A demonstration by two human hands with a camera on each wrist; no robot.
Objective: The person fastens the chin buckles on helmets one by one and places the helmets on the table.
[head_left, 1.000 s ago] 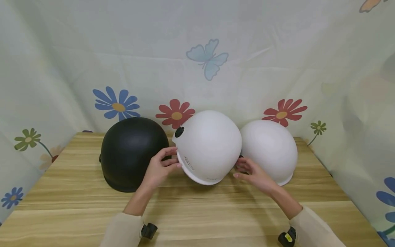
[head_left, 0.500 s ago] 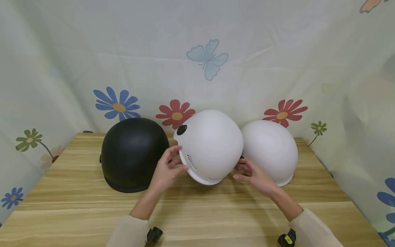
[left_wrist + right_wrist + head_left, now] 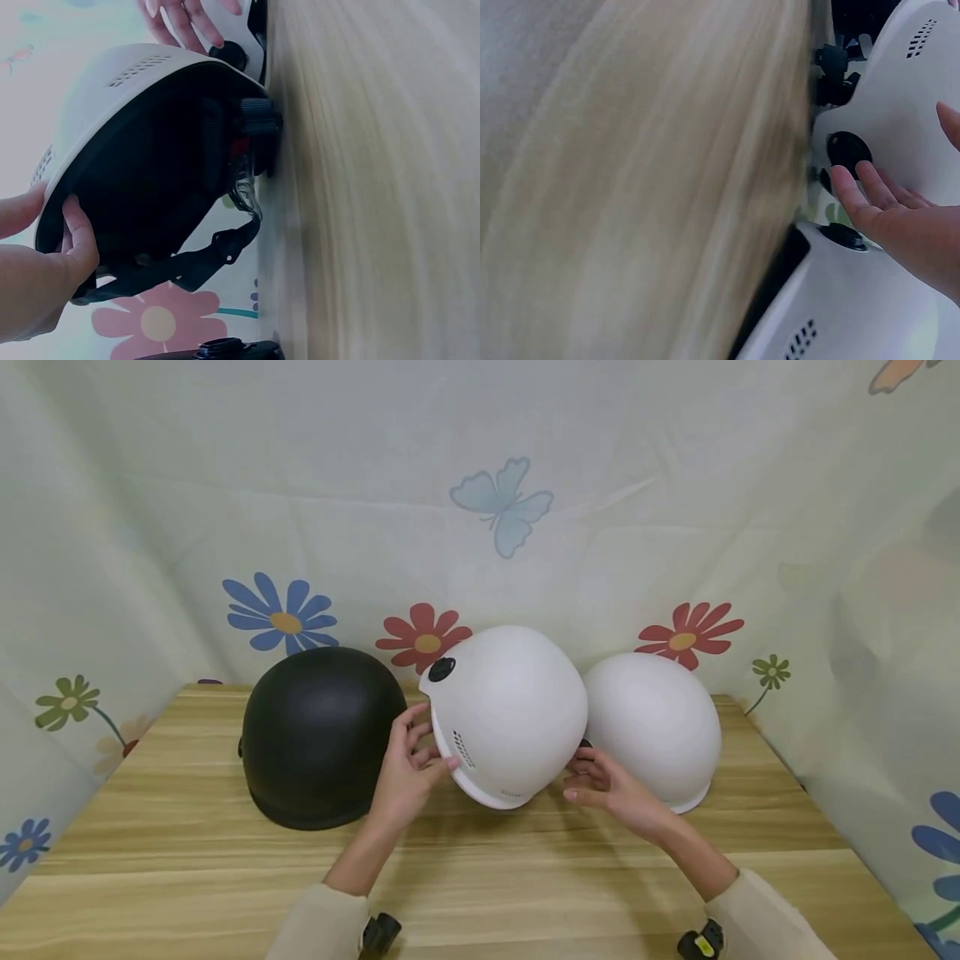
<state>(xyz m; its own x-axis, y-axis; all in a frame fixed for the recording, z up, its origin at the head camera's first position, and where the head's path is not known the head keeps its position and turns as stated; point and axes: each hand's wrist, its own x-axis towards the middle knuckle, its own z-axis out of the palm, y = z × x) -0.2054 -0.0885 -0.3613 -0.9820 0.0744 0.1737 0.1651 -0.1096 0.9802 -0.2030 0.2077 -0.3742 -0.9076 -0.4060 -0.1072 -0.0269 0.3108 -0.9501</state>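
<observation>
A white helmet [image 3: 510, 710] leans in the middle of the table, raised on its left side. My left hand [image 3: 405, 777] holds its left rim; the left wrist view shows the thumb outside and fingers [image 3: 79, 232] inside the shell. In that view the dark hollow faces the camera, and a black chin strap [image 3: 199, 266] hangs from it. My right hand [image 3: 618, 789] is at the helmet's lower right side, in the narrow space before a second white helmet [image 3: 652, 718]. Seen from the right wrist, its extended fingertips touch the helmet beside a black round side piece [image 3: 849, 154].
A matte black helmet [image 3: 322, 735] sits on the wooden table [image 3: 510, 893], just left of my left hand. The second white helmet stands close against the right side of the middle one. A flower-printed cloth [image 3: 360, 510] hangs behind the table.
The left hand has shifted right along the rim and taken a fuller hold. The helmet's left side has tipped up slightly. The right hand has stayed nearly in place.
</observation>
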